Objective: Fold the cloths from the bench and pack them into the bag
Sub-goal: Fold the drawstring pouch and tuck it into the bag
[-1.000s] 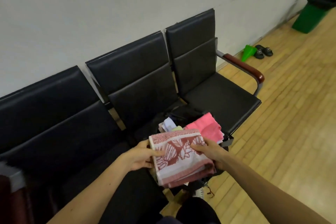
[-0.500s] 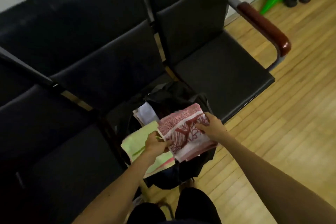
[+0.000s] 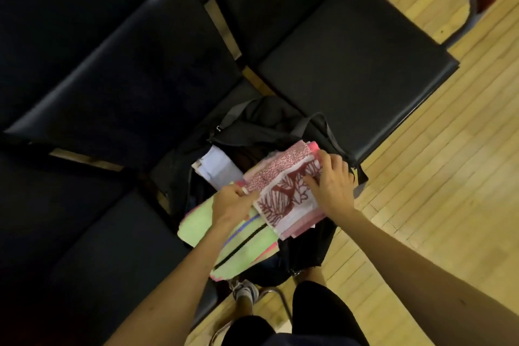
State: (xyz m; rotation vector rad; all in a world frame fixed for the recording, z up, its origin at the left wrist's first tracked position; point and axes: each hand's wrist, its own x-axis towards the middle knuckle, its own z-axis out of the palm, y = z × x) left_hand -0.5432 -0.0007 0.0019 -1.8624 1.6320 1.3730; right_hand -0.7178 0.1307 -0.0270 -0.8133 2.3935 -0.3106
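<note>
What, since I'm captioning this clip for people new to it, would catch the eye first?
The folded red-and-white leaf-patterned cloth at centre stands out most: the left hand pinches its left edge and the right hand rests on top, over the open black bag. Beside it, lower left, a light green cloth glows against the black bench seats.

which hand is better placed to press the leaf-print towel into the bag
Probably right: the right hand lies flat on the leaf-print towel over the black bag; the left hand pinches its edge.
</note>
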